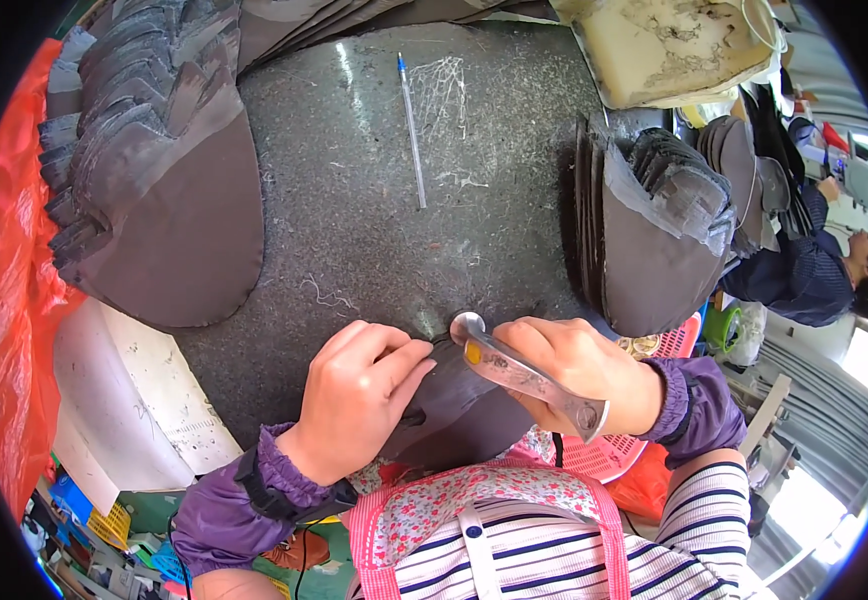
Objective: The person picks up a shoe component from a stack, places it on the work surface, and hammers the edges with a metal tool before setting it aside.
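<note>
My right hand [579,370] is wrapped round a hammer whose worn metal head [529,376] slants across in front of my fingers. Its round face sits by the upper edge of a dark, leather-like cut piece [469,425] at the near edge of the dark work surface [404,250]. With thumb and fingers closed, my left hand [359,390] pinches that same edge, just left of the hammer face. The hammer's handle is mostly hidden by my right hand. Part of the piece hangs toward my lap.
Stacked dark cut pieces stand at left [184,220] and right [659,260]. A clear pen with a blue tip [414,140] and loose threads [324,295] lie on the surface. A yellowish block [669,50] is at far right, red plastic sheeting [9,300] at left. Another person [804,270] sits beyond.
</note>
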`<state>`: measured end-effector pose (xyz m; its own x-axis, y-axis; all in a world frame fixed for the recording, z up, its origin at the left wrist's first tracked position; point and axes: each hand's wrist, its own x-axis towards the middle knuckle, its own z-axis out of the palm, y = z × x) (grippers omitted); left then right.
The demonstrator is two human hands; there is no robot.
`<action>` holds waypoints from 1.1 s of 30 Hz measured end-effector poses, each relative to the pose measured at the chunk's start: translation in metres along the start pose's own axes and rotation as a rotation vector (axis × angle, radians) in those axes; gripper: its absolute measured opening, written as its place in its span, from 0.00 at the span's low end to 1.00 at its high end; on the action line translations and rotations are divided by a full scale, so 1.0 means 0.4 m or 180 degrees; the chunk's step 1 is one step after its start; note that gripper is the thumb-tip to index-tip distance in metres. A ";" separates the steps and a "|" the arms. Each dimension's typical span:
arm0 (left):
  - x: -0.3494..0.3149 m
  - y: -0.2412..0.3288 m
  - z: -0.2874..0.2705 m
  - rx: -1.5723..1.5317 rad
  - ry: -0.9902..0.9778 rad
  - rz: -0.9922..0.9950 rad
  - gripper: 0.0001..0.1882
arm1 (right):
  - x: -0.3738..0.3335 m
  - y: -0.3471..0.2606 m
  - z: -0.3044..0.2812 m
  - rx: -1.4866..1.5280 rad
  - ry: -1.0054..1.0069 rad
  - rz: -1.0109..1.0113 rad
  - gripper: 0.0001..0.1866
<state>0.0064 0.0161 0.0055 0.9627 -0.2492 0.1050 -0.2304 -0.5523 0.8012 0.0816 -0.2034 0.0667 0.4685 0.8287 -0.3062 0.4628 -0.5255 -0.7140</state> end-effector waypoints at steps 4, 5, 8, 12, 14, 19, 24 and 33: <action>-0.012 -0.001 0.005 0.0102 0.0129 0.0157 0.11 | 0.004 -0.009 -0.009 0.0151 -0.0130 0.0104 0.22; -0.014 0.000 0.008 0.0192 0.0178 0.0260 0.11 | 0.006 -0.010 -0.009 0.0114 -0.0088 0.0062 0.22; -0.019 0.008 0.013 0.0321 0.0158 0.0311 0.10 | 0.013 -0.013 -0.009 0.0032 -0.0008 -0.0025 0.22; -0.019 0.010 0.006 0.0313 0.0064 0.0280 0.10 | 0.027 -0.016 -0.005 0.0076 -0.0267 -0.0135 0.23; -0.024 0.009 0.004 0.0274 0.0033 0.0245 0.10 | 0.028 -0.018 -0.001 0.0006 -0.0282 -0.0082 0.23; -0.065 0.012 0.010 0.0062 0.0302 -0.0132 0.11 | 0.026 -0.024 -0.003 0.0027 -0.0274 -0.0067 0.24; -0.074 0.019 0.024 0.0138 0.0399 -0.0069 0.11 | 0.029 -0.031 -0.007 0.0057 -0.0336 -0.0019 0.25; -0.073 0.038 0.022 0.0497 0.0307 0.0048 0.12 | 0.045 -0.039 -0.003 -0.0053 -0.0333 -0.0297 0.24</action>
<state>-0.0265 0.0079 0.0094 0.9664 -0.1851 0.1784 -0.2569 -0.6678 0.6986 0.0838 -0.1807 0.0731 0.3421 0.8893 -0.3035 0.5134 -0.4475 -0.7322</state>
